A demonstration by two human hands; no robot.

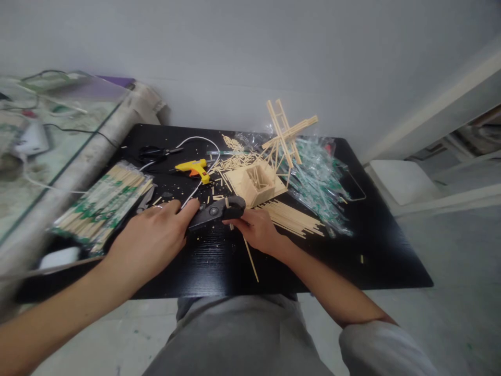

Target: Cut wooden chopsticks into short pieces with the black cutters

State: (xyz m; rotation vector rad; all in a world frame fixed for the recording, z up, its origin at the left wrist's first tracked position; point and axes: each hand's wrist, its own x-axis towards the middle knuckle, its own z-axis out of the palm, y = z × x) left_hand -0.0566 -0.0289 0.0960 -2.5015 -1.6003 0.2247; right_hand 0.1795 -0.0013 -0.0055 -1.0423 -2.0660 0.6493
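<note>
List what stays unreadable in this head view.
- Handles of the cutter: covered by the left hand.
- Where the stick meets the cutter's blades: hidden by the right hand and the cutter's head.
- Things under the glass top at left: blurred.
- Print on the chopstick wrappers: too small.

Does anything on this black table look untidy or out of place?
Yes. Short stick offcuts lie scattered over the table around the cutter and the yellow glue gun, and plastic wrappers are heaped right of the wooden model. Nothing looks broken.
</note>
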